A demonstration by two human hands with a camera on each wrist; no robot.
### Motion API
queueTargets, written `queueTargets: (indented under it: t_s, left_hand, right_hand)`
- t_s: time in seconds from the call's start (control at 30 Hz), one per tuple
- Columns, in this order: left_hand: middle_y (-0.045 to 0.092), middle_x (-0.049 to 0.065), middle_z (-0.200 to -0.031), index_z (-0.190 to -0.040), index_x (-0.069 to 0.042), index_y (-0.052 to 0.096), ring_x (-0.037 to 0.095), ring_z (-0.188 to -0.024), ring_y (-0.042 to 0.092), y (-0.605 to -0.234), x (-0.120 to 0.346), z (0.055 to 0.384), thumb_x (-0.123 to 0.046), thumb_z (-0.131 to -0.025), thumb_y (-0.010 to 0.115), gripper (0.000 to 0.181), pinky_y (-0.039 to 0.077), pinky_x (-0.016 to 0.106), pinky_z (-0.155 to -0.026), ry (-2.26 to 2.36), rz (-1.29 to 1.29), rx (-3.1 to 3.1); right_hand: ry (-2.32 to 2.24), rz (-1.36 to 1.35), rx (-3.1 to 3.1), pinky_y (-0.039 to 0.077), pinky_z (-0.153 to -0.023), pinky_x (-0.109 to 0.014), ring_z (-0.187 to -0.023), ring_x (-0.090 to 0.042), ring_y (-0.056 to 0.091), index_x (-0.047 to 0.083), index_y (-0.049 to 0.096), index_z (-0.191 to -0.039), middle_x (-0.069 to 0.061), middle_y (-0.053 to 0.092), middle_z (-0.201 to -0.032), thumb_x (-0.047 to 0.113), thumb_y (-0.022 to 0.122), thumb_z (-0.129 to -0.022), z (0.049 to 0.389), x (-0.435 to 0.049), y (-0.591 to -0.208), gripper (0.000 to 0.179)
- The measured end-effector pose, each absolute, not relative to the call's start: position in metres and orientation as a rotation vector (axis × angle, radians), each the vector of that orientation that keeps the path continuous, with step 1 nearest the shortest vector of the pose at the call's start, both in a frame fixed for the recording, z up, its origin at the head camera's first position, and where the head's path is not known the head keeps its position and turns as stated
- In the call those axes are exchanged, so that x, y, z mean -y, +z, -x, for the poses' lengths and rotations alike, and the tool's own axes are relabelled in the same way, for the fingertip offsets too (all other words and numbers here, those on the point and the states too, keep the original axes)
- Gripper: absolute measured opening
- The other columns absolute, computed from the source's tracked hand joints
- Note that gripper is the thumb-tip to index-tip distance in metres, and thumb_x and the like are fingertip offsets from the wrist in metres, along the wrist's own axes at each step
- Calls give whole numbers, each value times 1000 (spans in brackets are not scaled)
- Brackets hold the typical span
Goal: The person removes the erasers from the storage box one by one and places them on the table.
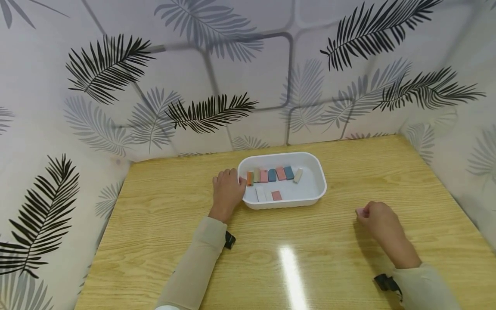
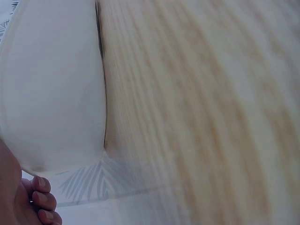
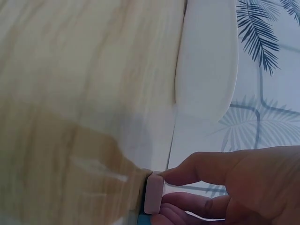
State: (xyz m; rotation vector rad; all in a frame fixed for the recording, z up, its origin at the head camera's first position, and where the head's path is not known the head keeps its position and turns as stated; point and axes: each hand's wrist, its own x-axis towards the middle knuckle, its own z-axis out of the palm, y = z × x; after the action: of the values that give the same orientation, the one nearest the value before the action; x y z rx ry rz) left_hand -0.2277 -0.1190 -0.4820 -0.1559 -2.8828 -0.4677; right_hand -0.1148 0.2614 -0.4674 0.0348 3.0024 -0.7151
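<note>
Pinching a pink block (image 1: 360, 212) right of the tray (image 1: 284, 204), the right hand (image 1: 382, 224) shows in the head view; the left hand (image 1: 226, 188) grips the tray's left rim. Left wrist: curled fingers (image 2: 43, 201). Right wrist: the block's long axis runs nearly vertical.

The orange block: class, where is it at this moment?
In the head view, the orange block sits at the left end of the white tray, beside a beige block, near the left hand.
</note>
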Motion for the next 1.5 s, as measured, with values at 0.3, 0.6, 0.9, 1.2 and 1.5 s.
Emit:
queueTargets:
  t_s: [0.3,0.6,0.9,1.2,1.5]
  left_hand:
    - [56,7,-86,-94,-4,59,23,-77,46,-482,119,229,-25,-91,46,25,30,39,-71,-483,153,2874]
    - [53,6,-82,-88,-6,57,23,-75,44,-483,119,228,-25,-91,46,21,29,38,-69,-477,161,2872]
    - [53,7,-82,-88,-6,57,23,-74,43,-482,119,227,-24,-92,47,21,29,39,-69,-492,169,2870]
    - [54,7,-85,-90,-6,57,23,-74,43,-483,120,226,-25,-92,42,24,29,39,-70,-492,168,2884]
    - [53,7,-83,-88,-6,56,23,-73,42,-482,118,226,-24,-92,43,23,29,39,-69,-488,174,2883]
  right_hand:
    - [-594,-21,-3083,38,-53,-37,-57,-22,43,1,54,-64,-11,47,-66,13,55,-89,111,-253,-466,27]
    - [-544,1,-3145,36,-51,-35,-54,-21,40,7,46,-56,-9,44,-63,10,56,-89,107,-246,-466,35]
    - [-537,51,-3137,33,-51,-33,-54,-20,36,9,41,-54,-7,39,-62,8,55,-89,106,-247,-469,37]
    - [-586,49,-3111,37,-51,-35,-56,-22,42,2,52,-60,-11,46,-65,11,53,-91,106,-249,-466,32]
    - [-769,105,-3120,47,-69,-49,-84,-37,60,-11,61,-106,-26,60,-95,14,51,-90,120,-227,-434,32]
